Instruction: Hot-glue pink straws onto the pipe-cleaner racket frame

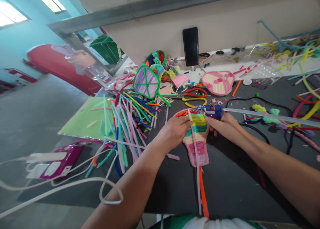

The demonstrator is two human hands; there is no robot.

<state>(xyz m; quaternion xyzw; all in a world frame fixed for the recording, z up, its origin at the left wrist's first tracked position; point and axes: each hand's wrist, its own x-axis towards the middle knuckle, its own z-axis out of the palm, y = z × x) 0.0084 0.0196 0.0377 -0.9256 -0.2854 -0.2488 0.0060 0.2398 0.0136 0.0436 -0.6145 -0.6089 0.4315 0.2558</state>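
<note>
A colourful striped pipe-cleaner piece (195, 149), pink at the near end and yellow and green further up, lies on the dark tabletop. Along its length runs a pale lilac pipe cleaner (197, 159), reaching past the near end beside an orange strip (203, 195). My left hand (176, 130) pinches the lilac pipe cleaner near its far end, against the piece. In my right hand (222, 124) is a blue hot glue gun (215, 111), its nozzle pointing left at the pipe cleaner's far end. A long clear glue stick (265, 116) sticks out of its back.
Many loose pipe cleaners (127, 125) spread left of my left arm, partly over a green sheet (86, 120). Beyond are scissors (195, 97), a pink-edged piece (217, 82), a green-edged purple piece (146, 81) and an upright phone (190, 47). A purple power bank (60, 162) with cables sits left.
</note>
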